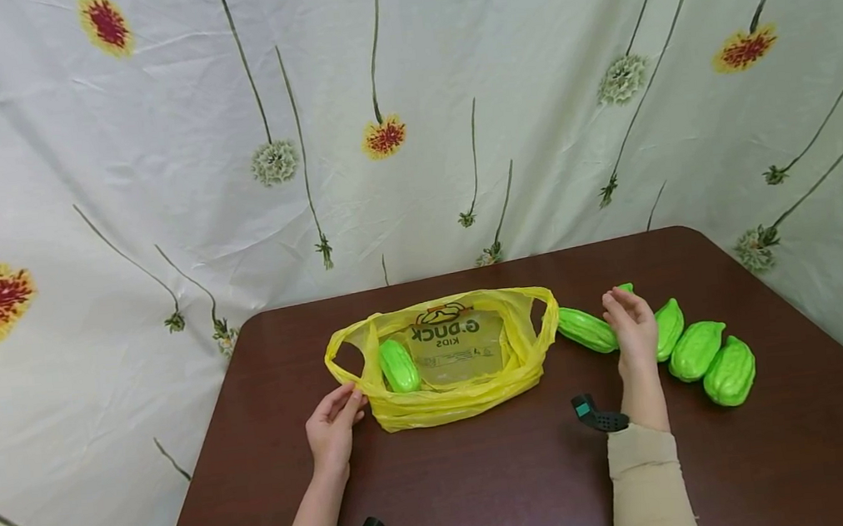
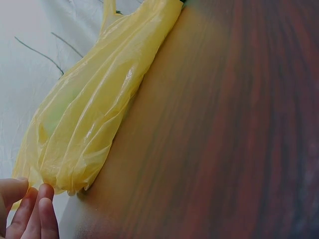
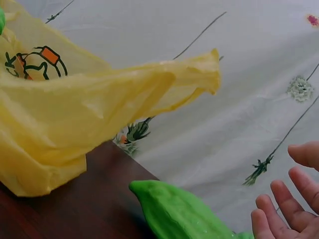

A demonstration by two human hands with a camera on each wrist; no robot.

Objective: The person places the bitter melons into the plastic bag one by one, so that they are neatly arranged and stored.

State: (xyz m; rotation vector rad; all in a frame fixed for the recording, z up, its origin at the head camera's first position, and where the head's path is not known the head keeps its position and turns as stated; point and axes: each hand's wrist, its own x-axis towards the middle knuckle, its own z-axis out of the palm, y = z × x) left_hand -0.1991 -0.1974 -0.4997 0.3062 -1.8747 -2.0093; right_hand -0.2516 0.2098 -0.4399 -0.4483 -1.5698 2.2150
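A yellow plastic bag (image 1: 449, 407) lies on the table with its mouth spread open and one bright green ridged gourd (image 1: 399, 367) inside at the left. My left hand (image 1: 331, 434) pinches the bag's left edge near the handle; in the left wrist view, the thumb and fingers (image 2: 45, 214) meet at the plastic. My right hand (image 1: 634, 328) is over a row of similar green gourds, holding nothing. Closest on its left lies a long gourd (image 1: 587, 329), whose pointed tip faces the bag in the right wrist view. Another gourd is partly hidden behind the right hand.
Several gourds line the table's right side, among them an end one (image 1: 729, 371) and its neighbour (image 1: 697, 351). The dark brown table (image 1: 478, 475) reaches back to a white flowered curtain (image 1: 415, 188).
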